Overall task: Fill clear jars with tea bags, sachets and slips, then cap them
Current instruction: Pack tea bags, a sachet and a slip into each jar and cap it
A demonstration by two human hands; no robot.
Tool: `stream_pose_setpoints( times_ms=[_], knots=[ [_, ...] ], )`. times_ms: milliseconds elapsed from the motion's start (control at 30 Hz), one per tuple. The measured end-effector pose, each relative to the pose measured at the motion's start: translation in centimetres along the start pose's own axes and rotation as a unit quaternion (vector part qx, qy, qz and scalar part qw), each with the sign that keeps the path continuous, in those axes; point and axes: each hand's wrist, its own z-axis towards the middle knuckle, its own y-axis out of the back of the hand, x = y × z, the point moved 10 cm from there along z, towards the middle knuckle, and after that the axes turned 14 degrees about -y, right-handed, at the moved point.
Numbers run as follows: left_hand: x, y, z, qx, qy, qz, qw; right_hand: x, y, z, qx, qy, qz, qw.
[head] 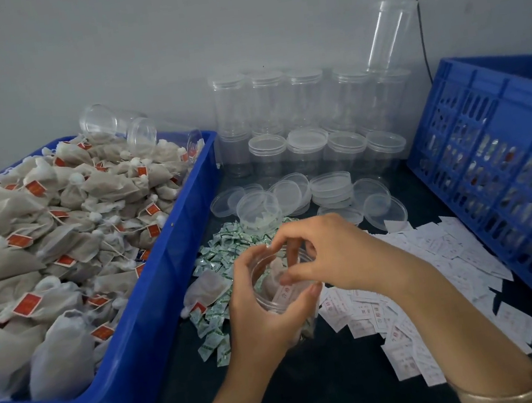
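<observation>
My left hand [265,313] grips a clear jar [278,296] from the left side, its mouth tilted toward me. Tea bags and a white slip with red print lie inside it. My right hand [319,255] hovers over the jar's mouth with its fingers curled at the rim; I cannot tell whether it pinches anything. A loose tea bag [206,288] lies just left of the jar on a pile of green and white sachets [227,250]. White slips [434,257] are spread to the right.
A blue bin [157,313] heaped with tea bags fills the left. Empty capped jars [300,109] stand at the back wall, loose clear lids [330,186] in front of them. A blue slotted crate [497,171] stands on the right.
</observation>
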Motion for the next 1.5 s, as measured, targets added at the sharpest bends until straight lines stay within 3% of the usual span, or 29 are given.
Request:
stream_pose_setpoints(
  times_ms=[133, 267, 367, 533, 667, 867, 1000, 1133, 1367, 1500],
  knots=[
    [0.1, -0.2, 0.0, 0.010, 0.009, -0.007, 1.000, -1.0, 2.4, -0.8, -0.062, -0.010, 0.064, 0.996],
    [0.9, -0.2, 0.0, 0.052, 0.044, -0.028, 0.997, -2.5, 0.0, -2.1, 0.070, -0.079, -0.015, 0.994],
    [2.6, -0.4, -1.0, 0.084, 0.080, -0.028, 0.993, -2.2, -0.9, -3.1, 0.089, -0.080, -0.065, 0.991],
    [4.4, -1.2, -3.1, 0.079, 0.133, -0.016, 0.988, -1.5, -0.7, -4.0, 0.055, -0.078, -0.104, 0.990],
    [1.9, -3.4, -1.1, 0.110, 0.087, 0.022, 0.990, -1.7, 2.5, -5.2, 0.004, -0.081, -0.084, 0.993],
    [-6.3, -10.8, 2.5, 0.192, -0.001, -0.030, 0.981, -2.4, 11.8, -9.3, -0.129, -0.088, -0.108, 0.982],
    [-12.0, -16.0, 5.6, 0.192, -0.036, -0.131, 0.972, -4.3, 19.3, -12.6, -0.227, -0.116, -0.101, 0.962],
    [-16.5, -21.7, 9.0, 0.254, -0.084, -0.172, 0.948, -7.2, 29.2, -16.0, -0.330, -0.152, -0.023, 0.931],
    [-18.4, -29.3, 12.2, 0.315, -0.171, -0.049, 0.932, -15.8, 44.4, -20.3, -0.476, -0.267, -0.045, 0.837],
    [-18.2, -32.4, 12.3, 0.359, -0.196, -0.044, 0.911, -21.9, 47.4, -19.9, -0.473, -0.368, -0.136, 0.789]
  ],
)
